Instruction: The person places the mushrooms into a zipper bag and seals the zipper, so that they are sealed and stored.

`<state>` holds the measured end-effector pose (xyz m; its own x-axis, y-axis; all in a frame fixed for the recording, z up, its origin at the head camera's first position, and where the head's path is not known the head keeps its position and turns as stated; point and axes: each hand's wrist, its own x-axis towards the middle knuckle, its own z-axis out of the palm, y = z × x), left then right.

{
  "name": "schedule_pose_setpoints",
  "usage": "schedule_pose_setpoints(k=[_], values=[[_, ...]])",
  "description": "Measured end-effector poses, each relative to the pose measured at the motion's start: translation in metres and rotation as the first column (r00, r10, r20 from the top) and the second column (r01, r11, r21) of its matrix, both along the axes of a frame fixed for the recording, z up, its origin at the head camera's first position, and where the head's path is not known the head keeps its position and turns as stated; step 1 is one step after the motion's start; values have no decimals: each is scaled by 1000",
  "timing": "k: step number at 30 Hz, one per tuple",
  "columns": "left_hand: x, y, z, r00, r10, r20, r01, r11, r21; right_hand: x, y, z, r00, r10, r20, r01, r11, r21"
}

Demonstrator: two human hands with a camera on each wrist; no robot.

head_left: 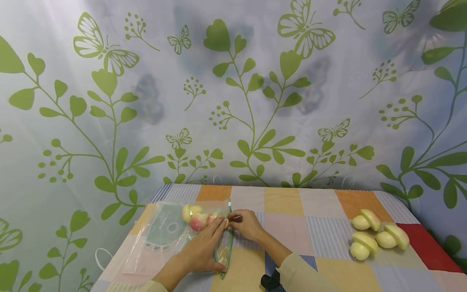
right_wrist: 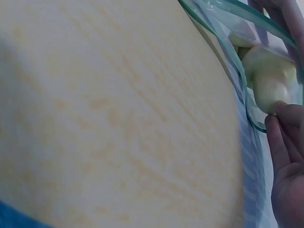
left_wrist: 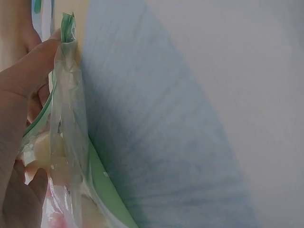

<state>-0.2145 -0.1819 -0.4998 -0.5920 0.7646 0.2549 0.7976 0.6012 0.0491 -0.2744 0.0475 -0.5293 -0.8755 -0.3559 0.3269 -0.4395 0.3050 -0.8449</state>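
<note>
Head view: we record a clear plastic bag with a green-edged mouth (head_left: 175,239) lying on a multicoloured patchwork cloth (head_left: 288,231), rounded yellow-and-red pieces (head_left: 198,222) inside. Our left hand (head_left: 204,249) spreads wide along the mouth; our right hand (head_left: 249,225) meets it there. Three pale yellow, mushroom-shaped pieces (head_left: 379,235) sit well apart, at right.

Left wrist view: our spread left hand touches the bag at its green corner and lower down.

Right wrist view: our right thumb and fingers narrowly pinch a pale green, rounded piece (right_wrist: 270,90) at the mouth.
</note>
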Motion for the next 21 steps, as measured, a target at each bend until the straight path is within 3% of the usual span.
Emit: schedule_pose_setpoints(k=[4,10,16,21], values=[[1,1,0,1000,9,12,-9,1000,-3,0,-1,0,1000,16,25,-15,1000,-17],[2,1,0,997,37,73,-35,999,-22,-3,-5,-2,1000,24,5,-24,999,31],[2,0,0,997,42,63,-40,999,-28,-1,-12,-2,998,62,-14,-62,996,59],[2,0,0,997,42,62,-40,999,-29,0,-13,2,997,75,36,-77,993,85]])
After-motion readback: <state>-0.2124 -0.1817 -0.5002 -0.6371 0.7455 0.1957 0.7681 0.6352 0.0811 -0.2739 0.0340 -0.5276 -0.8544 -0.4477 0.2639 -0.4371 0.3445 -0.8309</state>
